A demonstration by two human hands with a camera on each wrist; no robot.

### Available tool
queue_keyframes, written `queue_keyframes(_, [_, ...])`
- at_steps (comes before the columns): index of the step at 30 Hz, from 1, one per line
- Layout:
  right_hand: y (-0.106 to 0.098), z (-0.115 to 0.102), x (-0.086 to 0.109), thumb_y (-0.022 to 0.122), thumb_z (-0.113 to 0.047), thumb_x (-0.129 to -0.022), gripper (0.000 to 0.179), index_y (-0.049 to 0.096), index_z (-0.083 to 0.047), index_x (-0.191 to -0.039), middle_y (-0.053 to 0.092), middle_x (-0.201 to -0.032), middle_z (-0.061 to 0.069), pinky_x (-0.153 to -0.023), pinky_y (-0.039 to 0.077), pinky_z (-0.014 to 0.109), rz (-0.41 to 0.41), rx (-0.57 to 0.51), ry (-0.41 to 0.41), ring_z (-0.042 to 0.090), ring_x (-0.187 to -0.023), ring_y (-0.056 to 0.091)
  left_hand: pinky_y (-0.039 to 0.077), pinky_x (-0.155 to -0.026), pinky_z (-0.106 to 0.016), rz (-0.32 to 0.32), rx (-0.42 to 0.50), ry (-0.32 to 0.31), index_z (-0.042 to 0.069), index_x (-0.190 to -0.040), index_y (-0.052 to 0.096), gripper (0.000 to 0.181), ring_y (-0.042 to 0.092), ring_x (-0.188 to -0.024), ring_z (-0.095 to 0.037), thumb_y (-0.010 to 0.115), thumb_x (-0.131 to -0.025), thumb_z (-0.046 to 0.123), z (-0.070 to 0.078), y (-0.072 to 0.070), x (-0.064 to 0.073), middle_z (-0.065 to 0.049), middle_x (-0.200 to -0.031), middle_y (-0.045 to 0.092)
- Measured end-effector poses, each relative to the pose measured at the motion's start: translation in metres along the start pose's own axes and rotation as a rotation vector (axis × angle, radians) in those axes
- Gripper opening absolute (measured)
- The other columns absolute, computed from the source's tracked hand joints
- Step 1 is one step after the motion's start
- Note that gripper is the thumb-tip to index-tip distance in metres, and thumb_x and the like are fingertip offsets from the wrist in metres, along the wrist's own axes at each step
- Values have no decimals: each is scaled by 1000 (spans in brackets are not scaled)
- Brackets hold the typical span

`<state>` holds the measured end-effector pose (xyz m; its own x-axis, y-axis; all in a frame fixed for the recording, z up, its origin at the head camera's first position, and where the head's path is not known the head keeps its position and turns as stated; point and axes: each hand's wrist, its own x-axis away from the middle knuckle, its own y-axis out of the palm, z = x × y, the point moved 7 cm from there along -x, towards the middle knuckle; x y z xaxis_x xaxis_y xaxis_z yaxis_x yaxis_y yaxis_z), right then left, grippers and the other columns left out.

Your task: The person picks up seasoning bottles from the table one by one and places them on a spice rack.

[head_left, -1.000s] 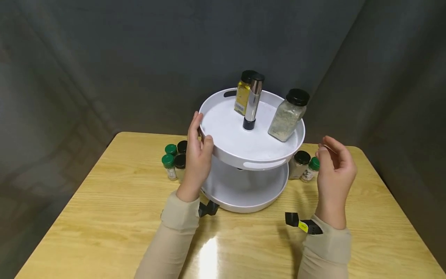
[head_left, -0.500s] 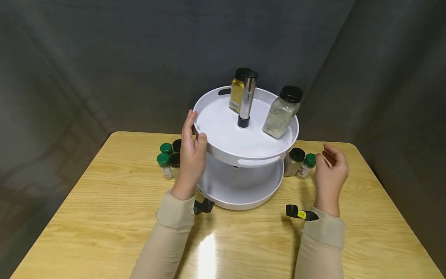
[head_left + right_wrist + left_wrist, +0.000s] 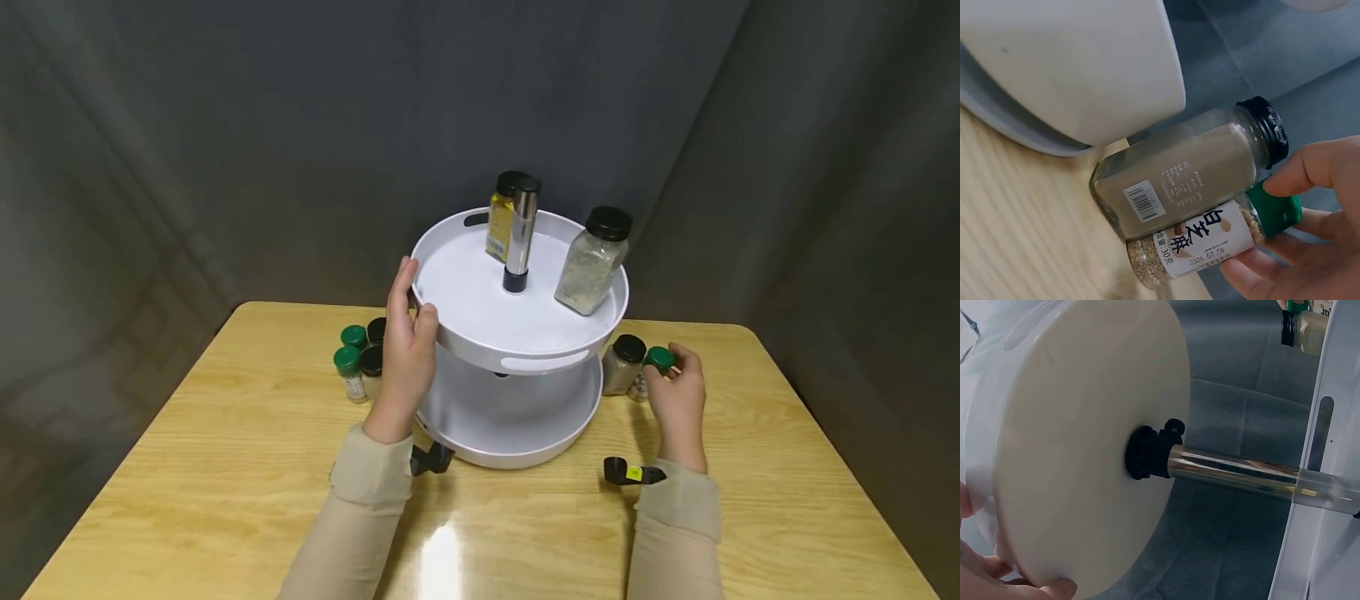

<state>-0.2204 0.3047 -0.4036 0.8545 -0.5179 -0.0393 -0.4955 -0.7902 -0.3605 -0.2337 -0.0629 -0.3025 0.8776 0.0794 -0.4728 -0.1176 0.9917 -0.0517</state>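
At our right grip (image 3: pixel 678 400), thumb and fingers are clamped on the green cap and upper body of a small clear round bottle (image 3: pixel 1204 244) with a white label and pale seeds inside. Touching that bottle, just left of the grip, we see a square glass jar (image 3: pixel 1191 175) with a black lid and grey-brown powder. Our left grip (image 3: pixel 408 354) is clamped on the outer edge of a white round upper tray (image 3: pixel 480 337). To that grip's right, the tray bears a square clear jar (image 3: pixel 588 271) of pale grey-green contents; farther off, a yellow-filled glass jar (image 3: pixel 498 221) is partly behind the chrome post (image 3: pixel 520 242). Below the tray is a white round lower tray (image 3: pixel 517 457). Green-capped small bottles (image 3: pixel 347 360) and black-capped jars (image 3: pixel 372 360) stand left of our left grip on the pale wooden surface (image 3: pixel 225 467).
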Motion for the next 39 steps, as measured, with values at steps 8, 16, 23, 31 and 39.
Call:
queue_keyframes(8, [3, 10, -1, 51, -5, -97, 62, 28, 6, -153, 35, -150, 34, -106, 42, 56, -28, 14, 38, 50, -137, 41, 21, -123, -38, 4, -23, 25, 2, -158, 25, 65, 19, -153, -21, 40, -97, 17, 1, -1, 1, -10, -168, 15])
queue_keyframes(16, [6, 11, -6, 52, -6, -97, 59, 32, 10, -150, 38, -147, 36, -107, 40, 59, -22, 47, 31, 52, -134, 43, 23, -123, -40, 5, -21, 32, 2, -158, 25, 66, 19, -153, -21, 41, -97, 19, 0, -1, -3, -9, -168, 16])
queue_keyframes(23, [3, 12, -7, 54, -7, -96, 59, 35, 9, -150, 41, -146, 35, -104, 42, 56, -4, 49, 36, 48, -130, 45, 23, -122, -42, -2, -27, 35, 2, -158, 27, 65, 20, -153, -22, 41, -96, 19, -2, 0, -7, -11, -168, 17])
queue_keyframes(31, [-3, 14, -7, 62, -8, -94, 57, 44, 7, -146, 48, -138, 30, -73, 41, 12, 52, 30, 19, 42, -122, 52, 22, -123, -41, -15, -14, 33, 3, -159, 25, 65, 17, -154, -22, 41, -98, 20, -1, 0, -6, -10, -169, 14])
queue_keyframes(39, [-15, 13, -4, 64, -9, -94, 56, 46, 5, -145, 50, -138, 28, -62, 37, 4, 82, 40, 29, 39, -121, 55, 23, -122, -40, -18, -4, 33, 2, -158, 25, 65, 18, -154, -23, 41, -98, 19, -1, 1, -5, -11, -168, 14])
